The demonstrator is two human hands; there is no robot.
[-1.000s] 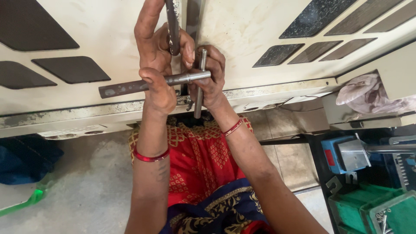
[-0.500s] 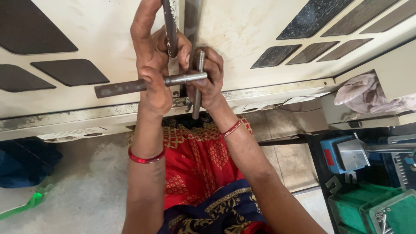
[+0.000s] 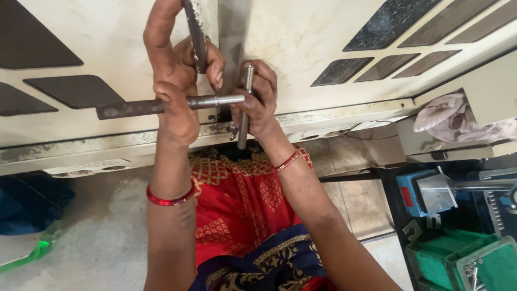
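Note:
My left hand (image 3: 175, 81) grips the horizontal steel bar of a cross-shaped metal wrench (image 3: 134, 106), with its fingers also around a flat metal strip (image 3: 195, 32) that rises out of the top of the frame. Where the two bars cross, my right hand (image 3: 257, 102) is closed around the wrench's short upright bar (image 3: 243, 126). Both hands press against a large cream-coloured metal panel (image 3: 301, 37) with dark slanted slots. Red bangles sit on both wrists.
A crumpled cloth (image 3: 458, 116) lies on a cream ledge at right. Below it stands a blue and silver machine part (image 3: 431, 191) and green trays (image 3: 458, 261) holding small metal parts. Red patterned clothing (image 3: 237, 215) fills the lower middle. A blue bag (image 3: 27, 207) lies at left on the concrete floor.
The hands and the wrench have barely shifted; the view moved slightly. The grip on both bars is the same.

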